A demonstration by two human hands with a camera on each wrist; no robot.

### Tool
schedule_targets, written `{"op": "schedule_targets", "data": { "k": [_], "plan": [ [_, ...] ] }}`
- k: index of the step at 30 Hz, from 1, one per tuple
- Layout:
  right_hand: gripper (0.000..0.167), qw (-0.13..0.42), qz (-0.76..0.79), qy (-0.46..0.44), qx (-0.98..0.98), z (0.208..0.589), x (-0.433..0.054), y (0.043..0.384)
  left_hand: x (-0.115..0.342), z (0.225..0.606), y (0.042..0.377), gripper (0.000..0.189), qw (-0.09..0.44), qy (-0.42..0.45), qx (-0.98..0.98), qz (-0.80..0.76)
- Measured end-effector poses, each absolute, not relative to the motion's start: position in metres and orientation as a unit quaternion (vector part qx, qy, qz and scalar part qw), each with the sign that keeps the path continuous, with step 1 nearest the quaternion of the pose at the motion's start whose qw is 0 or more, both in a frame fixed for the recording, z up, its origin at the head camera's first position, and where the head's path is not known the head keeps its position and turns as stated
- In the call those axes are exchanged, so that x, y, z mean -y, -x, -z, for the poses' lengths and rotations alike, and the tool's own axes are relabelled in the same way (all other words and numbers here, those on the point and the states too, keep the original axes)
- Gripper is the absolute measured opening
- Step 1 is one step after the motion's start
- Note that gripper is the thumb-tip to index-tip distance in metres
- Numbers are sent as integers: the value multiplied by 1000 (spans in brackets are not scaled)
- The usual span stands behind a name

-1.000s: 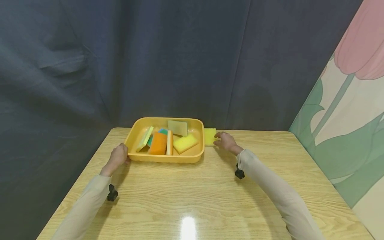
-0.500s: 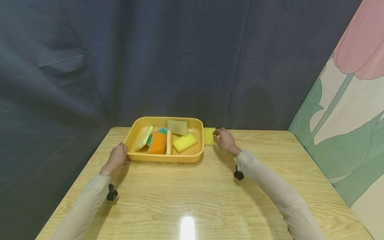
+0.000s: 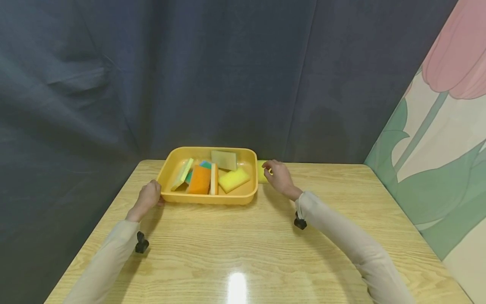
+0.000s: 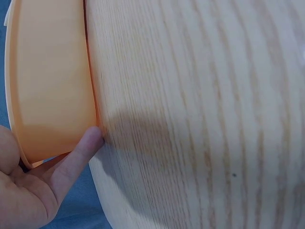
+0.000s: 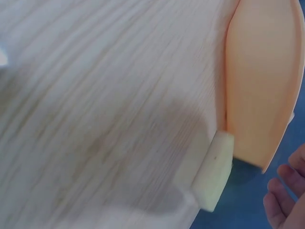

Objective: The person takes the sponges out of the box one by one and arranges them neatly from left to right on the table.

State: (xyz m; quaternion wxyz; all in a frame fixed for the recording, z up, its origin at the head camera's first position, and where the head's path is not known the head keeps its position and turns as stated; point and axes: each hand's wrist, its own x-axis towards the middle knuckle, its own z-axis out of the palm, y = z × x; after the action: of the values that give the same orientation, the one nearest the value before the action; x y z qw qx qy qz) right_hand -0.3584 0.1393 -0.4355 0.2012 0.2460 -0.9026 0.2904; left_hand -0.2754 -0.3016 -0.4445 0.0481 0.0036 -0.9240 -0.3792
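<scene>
A yellow plastic tray [image 3: 208,199] stands near the table's far edge, holding several sponges. Among them are an orange sponge [image 3: 199,180], a yellow sponge [image 3: 234,180] and a greyish-green one [image 3: 224,160] leaning on the back wall. My left hand [image 3: 149,196] grips the tray's left end, its thumb [image 4: 86,148] low against the wall in the left wrist view. Just right of the tray, another yellow sponge [image 3: 262,172] lies on the table, partly hidden by my right hand [image 3: 280,177]. That hand's fingers bend loosely, apart from sponge [image 5: 214,174] and tray in the right wrist view.
The wooden table [image 3: 228,236] extends toward me and to the right. A dark curtain [image 3: 228,84] hangs directly behind its far edge. A wall with a painted tulip [image 3: 452,59] stands along the right side.
My right hand has shifted left toward the tray, covering more of the sponge on the table. The left hand keeps its grip, and tray and sponges stay in place.
</scene>
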Motion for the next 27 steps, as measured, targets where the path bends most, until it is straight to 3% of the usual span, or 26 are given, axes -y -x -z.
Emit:
{"op": "schedule_targets", "data": {
  "k": [27],
  "plan": [
    [14, 167, -306, -315, 883, 431, -82, 328, 300, 443, 274, 34, 54, -5, 926, 374]
  ]
}}
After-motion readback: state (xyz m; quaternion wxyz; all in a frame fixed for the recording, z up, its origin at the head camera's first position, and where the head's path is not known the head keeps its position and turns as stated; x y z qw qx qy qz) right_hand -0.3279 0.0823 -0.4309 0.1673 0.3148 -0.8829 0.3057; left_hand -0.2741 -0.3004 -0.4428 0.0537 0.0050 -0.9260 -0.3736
